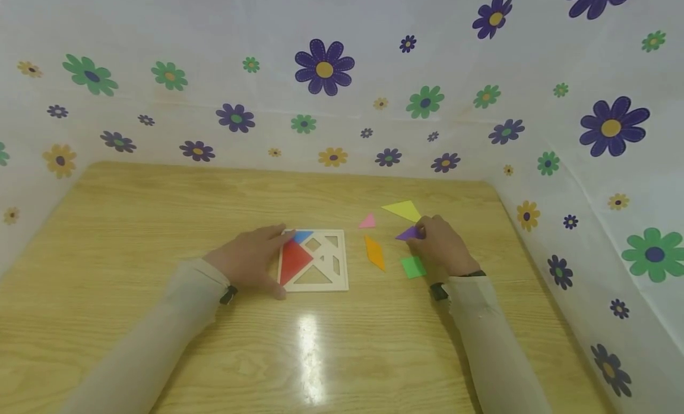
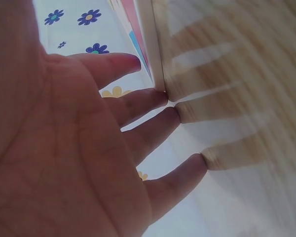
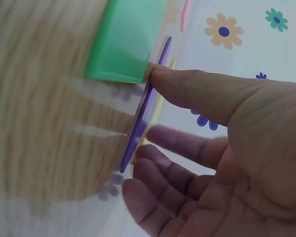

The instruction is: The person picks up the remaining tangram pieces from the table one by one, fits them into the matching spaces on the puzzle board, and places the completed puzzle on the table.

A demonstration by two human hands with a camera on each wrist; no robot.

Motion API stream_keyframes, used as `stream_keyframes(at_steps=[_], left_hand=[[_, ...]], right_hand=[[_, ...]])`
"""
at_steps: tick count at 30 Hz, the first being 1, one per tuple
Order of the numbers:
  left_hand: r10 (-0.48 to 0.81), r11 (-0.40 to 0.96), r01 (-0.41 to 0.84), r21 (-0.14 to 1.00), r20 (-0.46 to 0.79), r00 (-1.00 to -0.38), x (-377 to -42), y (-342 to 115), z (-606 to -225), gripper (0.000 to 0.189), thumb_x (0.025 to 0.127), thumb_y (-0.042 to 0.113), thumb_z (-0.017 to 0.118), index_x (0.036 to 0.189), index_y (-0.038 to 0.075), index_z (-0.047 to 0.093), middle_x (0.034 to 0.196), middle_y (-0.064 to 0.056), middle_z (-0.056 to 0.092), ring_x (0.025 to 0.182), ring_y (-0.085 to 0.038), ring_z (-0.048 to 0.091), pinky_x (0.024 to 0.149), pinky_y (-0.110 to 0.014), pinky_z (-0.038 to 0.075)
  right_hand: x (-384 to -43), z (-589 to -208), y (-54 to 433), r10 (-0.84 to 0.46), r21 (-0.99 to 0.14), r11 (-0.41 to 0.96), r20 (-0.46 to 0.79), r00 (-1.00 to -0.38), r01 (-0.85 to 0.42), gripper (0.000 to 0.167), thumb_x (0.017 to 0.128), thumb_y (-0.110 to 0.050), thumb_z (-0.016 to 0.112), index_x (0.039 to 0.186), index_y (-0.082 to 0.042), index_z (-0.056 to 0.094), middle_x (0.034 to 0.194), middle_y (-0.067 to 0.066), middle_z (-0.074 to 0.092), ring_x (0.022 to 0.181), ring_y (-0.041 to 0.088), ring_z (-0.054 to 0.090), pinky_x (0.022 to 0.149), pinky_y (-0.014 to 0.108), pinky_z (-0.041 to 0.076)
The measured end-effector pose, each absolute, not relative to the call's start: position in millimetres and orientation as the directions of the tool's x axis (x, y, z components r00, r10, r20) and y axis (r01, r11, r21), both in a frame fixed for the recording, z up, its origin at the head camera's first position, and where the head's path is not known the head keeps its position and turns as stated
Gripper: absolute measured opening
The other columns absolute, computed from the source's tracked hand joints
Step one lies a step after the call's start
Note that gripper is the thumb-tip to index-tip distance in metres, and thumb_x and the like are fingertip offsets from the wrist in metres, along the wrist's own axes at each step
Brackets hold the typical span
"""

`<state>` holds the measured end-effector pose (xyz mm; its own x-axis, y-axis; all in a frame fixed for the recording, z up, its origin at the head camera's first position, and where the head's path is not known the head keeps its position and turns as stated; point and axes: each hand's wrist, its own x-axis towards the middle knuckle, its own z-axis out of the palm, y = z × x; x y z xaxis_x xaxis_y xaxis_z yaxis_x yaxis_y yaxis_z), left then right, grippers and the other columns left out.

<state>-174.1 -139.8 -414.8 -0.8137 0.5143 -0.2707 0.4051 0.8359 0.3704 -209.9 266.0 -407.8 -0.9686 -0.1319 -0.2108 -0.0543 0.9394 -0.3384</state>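
Note:
A white square puzzle frame [image 1: 342, 265] lies flat on the wooden table [image 1: 133, 224], with a red triangle [image 1: 293, 261] and a blue piece [image 1: 303, 236] set in it. My left hand [image 1: 269, 256] lies with straight fingers against the frame's left edge [image 2: 153, 49]; in the left wrist view the fingertips [image 2: 160, 98] touch that edge and the table. To the right, my right hand [image 1: 420, 231] pinches a purple triangle [image 1: 407, 234]. The right wrist view shows this purple triangle [image 3: 138, 126] tilted on edge between thumb [image 3: 160, 75] and fingers, beside a green square [image 3: 123, 44].
Loose pieces lie right of the frame: an orange parallelogram [image 1: 374, 252], a pink triangle [image 1: 367, 221], a yellow triangle [image 1: 403, 210] and the green square [image 1: 413, 266]. Flowered sheet walls [image 1: 320, 75] enclose the table at the back and both sides.

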Motion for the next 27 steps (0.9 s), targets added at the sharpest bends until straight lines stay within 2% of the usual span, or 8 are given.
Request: stream_keyframes(at_steps=[2, 5, 9, 14, 18, 21, 24, 27], left_hand=[[0.512, 0.837, 0.403, 0.37, -0.271, -0.815, -174, -140, -415, 0.122, 0.069, 0.064, 0.088, 0.165, 0.019, 0.029, 0.17, -0.012, 0.026, 0.153, -0.041, 0.029, 0.118, -0.063, 0.031], [0.513, 0.837, 0.405, 0.367, -0.268, -0.816, -175, -140, -415, 0.122, 0.069, 0.064, 0.088, 0.165, 0.018, 0.028, 0.17, -0.013, 0.026, 0.153, -0.041, 0.029, 0.119, -0.063, 0.031], [0.513, 0.838, 0.409, 0.361, -0.264, -0.817, -175, -140, -416, 0.123, 0.069, 0.064, 0.088, 0.165, 0.017, 0.028, 0.17, -0.013, 0.027, 0.153, -0.04, 0.029, 0.119, -0.063, 0.031], [0.532, 0.826, 0.428, 0.365, -0.256, -0.808, -177, -138, -419, 0.123, 0.069, 0.065, 0.087, 0.165, 0.018, 0.027, 0.169, -0.013, 0.027, 0.154, -0.04, 0.028, 0.119, -0.063, 0.031], [0.536, 0.825, 0.434, 0.363, -0.254, -0.805, -178, -138, -420, 0.125, 0.07, 0.065, 0.086, 0.166, 0.014, 0.025, 0.17, -0.012, 0.025, 0.155, -0.038, 0.025, 0.121, -0.061, 0.028], [0.526, 0.831, 0.427, 0.356, -0.254, -0.812, -179, -140, -421, 0.125, 0.07, 0.063, 0.087, 0.165, 0.01, 0.025, 0.17, -0.011, 0.025, 0.156, -0.035, 0.023, 0.122, -0.059, 0.027], [0.525, 0.833, 0.432, 0.345, -0.252, -0.813, -179, -141, -422, 0.124, 0.07, 0.063, 0.086, 0.164, 0.008, 0.026, 0.17, -0.011, 0.026, 0.156, -0.035, 0.024, 0.122, -0.059, 0.028], [0.522, 0.836, 0.427, 0.345, -0.259, -0.813, -179, -142, -422, 0.124, 0.07, 0.062, 0.086, 0.165, 0.008, 0.025, 0.171, -0.01, 0.025, 0.157, -0.034, 0.023, 0.122, -0.059, 0.028]], right_hand=[[-210, -407, 265, -0.135, -0.343, 0.937, -0.201, -0.97, -0.059, 0.05, 0.099, -0.024, 0.068, 0.134, 0.01, 0.055, 0.123, 0.029, 0.055, 0.109, 0.042, 0.053, 0.1, 0.056, 0.049], [-210, -406, 264, -0.154, -0.337, 0.938, -0.202, -0.967, -0.079, 0.045, 0.1, -0.024, 0.065, 0.132, 0.007, 0.056, 0.122, 0.03, 0.053, 0.112, 0.046, 0.049, 0.095, 0.057, 0.048], [-210, -407, 266, -0.176, -0.333, 0.937, -0.207, -0.962, -0.1, 0.041, 0.1, -0.027, 0.061, 0.127, 0.004, 0.06, 0.119, 0.029, 0.053, 0.109, 0.045, 0.049, 0.091, 0.056, 0.048], [-214, -406, 276, -0.142, -0.354, 0.933, -0.21, -0.967, -0.06, 0.056, 0.103, -0.033, 0.055, 0.141, 0.008, 0.051, 0.135, 0.033, 0.049, 0.118, 0.044, 0.05, 0.105, 0.058, 0.046], [-233, -400, 281, -0.136, -0.354, 0.934, -0.209, -0.968, -0.055, 0.061, 0.105, -0.03, 0.053, 0.146, 0.013, 0.043, 0.14, 0.038, 0.048, 0.128, 0.049, 0.048, 0.11, 0.06, 0.042], [-250, -397, 281, -0.171, -0.353, 0.932, -0.228, -0.959, -0.082, 0.064, 0.103, -0.03, 0.058, 0.147, 0.013, 0.041, 0.14, 0.037, 0.05, 0.13, 0.049, 0.048, 0.11, 0.061, 0.041], [-261, -397, 279, -0.21, -0.35, 0.93, -0.267, -0.941, -0.109, 0.056, 0.101, -0.03, 0.062, 0.138, 0.01, 0.05, 0.13, 0.032, 0.056, 0.121, 0.044, 0.053, 0.105, 0.059, 0.046], [-266, -397, 277, -0.235, -0.342, 0.931, -0.285, -0.929, -0.13, 0.041, 0.099, -0.03, 0.063, 0.121, 0.005, 0.055, 0.115, 0.025, 0.058, 0.108, 0.039, 0.052, 0.094, 0.055, 0.048]])
